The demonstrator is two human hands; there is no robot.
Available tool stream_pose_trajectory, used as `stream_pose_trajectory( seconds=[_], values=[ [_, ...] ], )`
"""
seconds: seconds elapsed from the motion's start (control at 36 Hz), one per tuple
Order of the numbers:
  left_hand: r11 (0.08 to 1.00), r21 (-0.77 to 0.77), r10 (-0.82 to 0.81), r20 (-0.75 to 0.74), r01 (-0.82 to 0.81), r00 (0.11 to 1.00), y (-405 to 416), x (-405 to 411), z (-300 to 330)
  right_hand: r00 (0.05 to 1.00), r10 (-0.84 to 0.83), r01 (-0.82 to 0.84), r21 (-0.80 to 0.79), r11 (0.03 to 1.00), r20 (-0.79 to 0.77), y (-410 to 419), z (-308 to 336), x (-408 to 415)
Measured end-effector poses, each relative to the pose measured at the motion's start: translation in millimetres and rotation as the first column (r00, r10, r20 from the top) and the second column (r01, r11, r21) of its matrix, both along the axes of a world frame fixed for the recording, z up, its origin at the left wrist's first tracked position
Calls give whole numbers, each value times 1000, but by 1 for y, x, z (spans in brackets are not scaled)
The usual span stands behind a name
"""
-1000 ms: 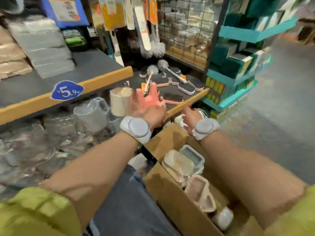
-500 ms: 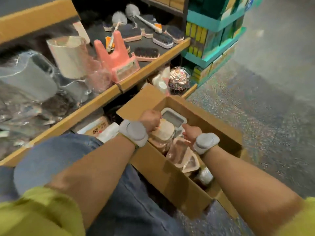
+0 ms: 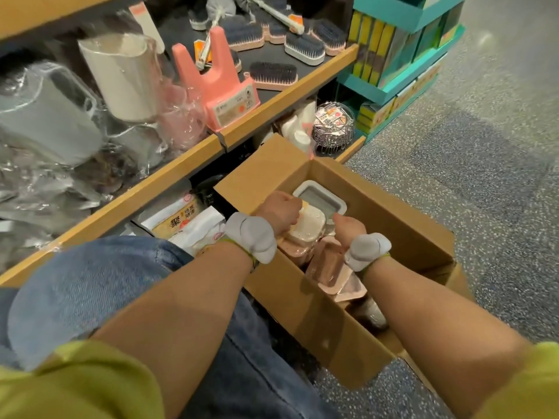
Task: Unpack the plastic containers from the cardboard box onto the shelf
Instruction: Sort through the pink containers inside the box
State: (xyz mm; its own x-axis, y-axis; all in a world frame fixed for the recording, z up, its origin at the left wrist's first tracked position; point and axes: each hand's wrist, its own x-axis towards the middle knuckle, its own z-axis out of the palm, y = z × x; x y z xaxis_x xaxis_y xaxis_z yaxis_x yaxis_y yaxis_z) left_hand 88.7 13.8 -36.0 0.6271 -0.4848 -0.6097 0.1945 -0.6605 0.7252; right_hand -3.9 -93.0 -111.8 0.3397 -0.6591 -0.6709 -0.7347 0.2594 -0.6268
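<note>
An open cardboard box (image 3: 393, 219) stands on the floor beside my knee, packed with wrapped plastic containers. My left hand (image 3: 279, 208) and my right hand (image 3: 348, 226) are both down inside it, gripping the two sides of a cream-lidded container (image 3: 308, 225). A grey-lidded container (image 3: 320, 198) lies just behind it and pink ones (image 3: 329, 267) lie nearer me. The shelf (image 3: 193, 158) with its wooden edge runs to the left, holding a pink container (image 3: 217, 83) and a cream container (image 3: 121, 77).
Clear plastic wrapping and grey containers (image 3: 42, 116) crowd the shelf's left part. Brushes (image 3: 272, 74) lie farther back on it. Packets (image 3: 178, 219) and a wire basket (image 3: 332, 125) sit on the lower shelf. A teal display (image 3: 402, 55) stands to the right, with speckled floor (image 3: 484, 176) beyond.
One second ago my left hand was at the shelf by the pink container. Both hands have since dropped into the box and closed on the cream-lidded container; my view tilted down.
</note>
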Motion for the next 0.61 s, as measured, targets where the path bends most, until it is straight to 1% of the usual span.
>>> stream_pose_trajectory(
  seconds=[0.06,0.08,0.17,0.22,0.25,0.36,0.47,0.61],
  values=[
    [999,-34,-25,-28,24,999,-4,-6,0,1000,-6,5,-47,999,-7,-6,-12,-9],
    [998,-49,-32,-38,30,999,-5,-8,1,999,5,-7,-62,998,-34,-7,-14,-14],
    [998,-56,-38,-63,34,997,-12,-9,-2,986,24,-36,-72,997,-164,-14,-23,-21],
    [998,-62,-20,-78,16,997,-15,-10,-2,970,23,-34,-38,999,-242,-14,-25,-27],
    [998,-63,-12,-82,7,997,-17,-9,-3,960,56,-61,-10,998,-273,-14,-27,-30],
    [999,-47,0,-90,-5,996,-26,-6,-8,940,61,-54,30,998,-335,-7,-40,-38],
    [999,-50,14,-112,-20,994,-32,-7,-9,942,153,-117,135,984,-298,7,-43,-36],
    [999,-44,4,-121,-10,993,-37,-9,-9,959,145,-104,170,980,-245,11,-51,-34]
  ],
)
